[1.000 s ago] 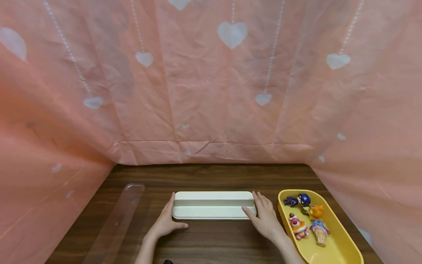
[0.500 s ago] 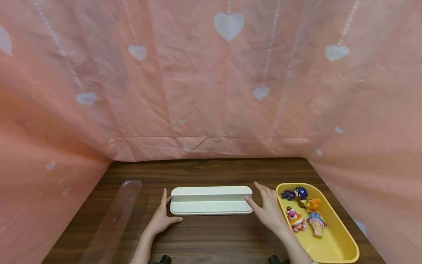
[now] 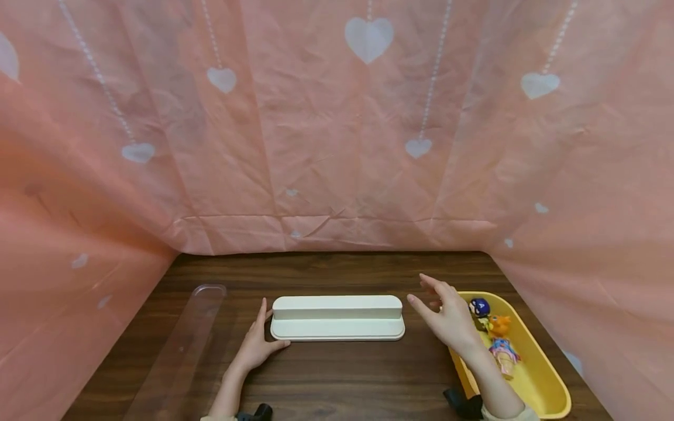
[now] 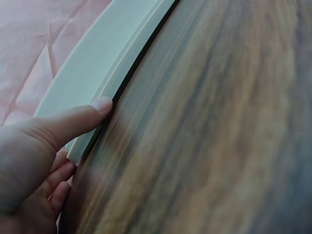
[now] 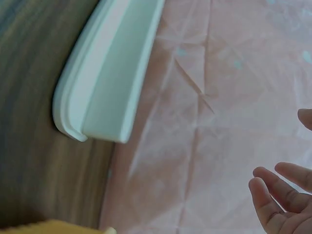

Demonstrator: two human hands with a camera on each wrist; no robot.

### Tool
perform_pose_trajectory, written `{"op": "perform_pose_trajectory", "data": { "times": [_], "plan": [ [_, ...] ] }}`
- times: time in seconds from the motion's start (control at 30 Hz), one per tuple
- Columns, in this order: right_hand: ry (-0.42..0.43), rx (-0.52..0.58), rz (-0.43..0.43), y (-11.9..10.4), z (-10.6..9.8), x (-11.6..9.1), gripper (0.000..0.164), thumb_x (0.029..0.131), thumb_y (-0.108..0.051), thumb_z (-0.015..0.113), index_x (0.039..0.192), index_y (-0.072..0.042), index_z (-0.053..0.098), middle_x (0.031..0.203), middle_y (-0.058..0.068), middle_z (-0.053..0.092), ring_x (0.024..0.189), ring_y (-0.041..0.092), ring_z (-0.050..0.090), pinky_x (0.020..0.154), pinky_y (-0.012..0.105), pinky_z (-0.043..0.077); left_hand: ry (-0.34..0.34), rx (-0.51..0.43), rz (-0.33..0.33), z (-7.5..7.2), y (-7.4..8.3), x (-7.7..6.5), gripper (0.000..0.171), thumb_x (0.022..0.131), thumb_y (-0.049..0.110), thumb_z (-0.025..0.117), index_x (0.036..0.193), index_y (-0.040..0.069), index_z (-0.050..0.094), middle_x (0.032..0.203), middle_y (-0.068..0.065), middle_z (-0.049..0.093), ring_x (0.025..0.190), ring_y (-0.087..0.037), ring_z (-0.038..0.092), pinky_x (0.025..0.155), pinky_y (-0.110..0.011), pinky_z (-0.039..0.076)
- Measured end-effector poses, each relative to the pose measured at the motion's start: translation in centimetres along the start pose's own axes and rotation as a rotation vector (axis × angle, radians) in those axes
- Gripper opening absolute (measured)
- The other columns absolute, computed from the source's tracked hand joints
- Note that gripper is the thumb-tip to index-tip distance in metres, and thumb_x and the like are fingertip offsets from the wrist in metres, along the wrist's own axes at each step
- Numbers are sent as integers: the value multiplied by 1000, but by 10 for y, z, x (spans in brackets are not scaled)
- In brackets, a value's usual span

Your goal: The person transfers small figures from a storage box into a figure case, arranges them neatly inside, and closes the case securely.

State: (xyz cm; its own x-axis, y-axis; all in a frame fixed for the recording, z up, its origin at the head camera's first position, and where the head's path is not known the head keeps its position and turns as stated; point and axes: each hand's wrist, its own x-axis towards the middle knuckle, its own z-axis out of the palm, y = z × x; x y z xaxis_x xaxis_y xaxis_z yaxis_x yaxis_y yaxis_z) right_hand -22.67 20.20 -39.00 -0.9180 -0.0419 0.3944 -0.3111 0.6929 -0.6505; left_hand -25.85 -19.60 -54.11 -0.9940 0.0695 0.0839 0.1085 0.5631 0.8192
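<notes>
A long white two-step display stand point(image 3: 337, 328) with rounded ends lies across the middle of the table. My left hand point(image 3: 255, 345) is at its left end, fingers along the end and thumb by the front corner. In the left wrist view, the thumb point(image 4: 80, 119) lies against the stand's front edge, and the other fingers sit below the end. My right hand point(image 3: 454, 318) is raised off the stand's right end, fingers spread and bent a little, holding nothing. It overlaps the left rim of a yellow tray point(image 3: 547, 374) in the head view.
Small toy figures lie in the tray: a blue-masked one point(image 3: 480, 307), an orange-headed one point(image 3: 499, 326) and an ice-cream cone figure point(image 3: 504, 356). A long transparent plastic cover point(image 3: 181, 351) lies on the left of the wooden table point(image 3: 342, 380). Pink curtain point(image 3: 337, 146) surrounds the back and sides.
My right hand has let go of the stand's right end and moved right and up toward the tray. My left hand stays at the left end.
</notes>
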Motion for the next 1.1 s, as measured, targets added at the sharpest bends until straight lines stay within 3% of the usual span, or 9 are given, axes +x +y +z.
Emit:
{"op": "perform_pose_trajectory", "data": {
  "times": [0.33, 0.53, 0.77, 0.9, 1.1],
  "plan": [
    [-31, -10, 83, 10, -36, 12, 59, 93, -39, 66, 137, 0, 54, 119, 22, 64, 98, 34, 65, 79, 41, 55, 0, 23, 0, 1, 1, 2, 116, 77, 27, 84, 156, -1, 4, 149, -29, 38, 140, -48, 26, 109, -63, 26],
    [-103, -62, 130, 33, -58, 26, 64, 94, -47, 61, 138, -1, 52, 122, 22, 63, 109, 38, 61, 87, 50, 49, -3, 23, -13, 2, -2, 1, 116, 78, 28, 84, 156, 1, 3, 150, -28, 36, 140, -49, 23, 108, -65, 25],
    [-111, -132, 135, 67, -75, 39, 60, 94, -41, 64, 133, 4, 54, 120, 26, 64, 108, 41, 62, 81, 39, 49, -4, 25, -8, 2, -2, 1, 116, 78, 29, 84, 156, -1, 3, 150, -28, 37, 140, -49, 24, 108, -64, 25],
    [-104, -151, 146, 83, -81, 41, 62, 95, -41, 62, 133, 7, 53, 121, 30, 62, 108, 44, 60, 84, 47, 50, 2, 21, -10, 2, -2, 1, 116, 78, 27, 84, 155, -2, 3, 150, -28, 37, 140, -49, 24, 108, -65, 24],
    [-164, -167, 195, 101, -83, 41, 68, 96, -43, 59, 132, 13, 48, 125, 37, 55, 110, 51, 55, 88, 58, 47, 11, 27, -14, 2, -3, 2, 117, 78, 27, 84, 156, -1, 1, 150, -27, 37, 141, -48, 24, 108, -65, 24]
  ]
}}
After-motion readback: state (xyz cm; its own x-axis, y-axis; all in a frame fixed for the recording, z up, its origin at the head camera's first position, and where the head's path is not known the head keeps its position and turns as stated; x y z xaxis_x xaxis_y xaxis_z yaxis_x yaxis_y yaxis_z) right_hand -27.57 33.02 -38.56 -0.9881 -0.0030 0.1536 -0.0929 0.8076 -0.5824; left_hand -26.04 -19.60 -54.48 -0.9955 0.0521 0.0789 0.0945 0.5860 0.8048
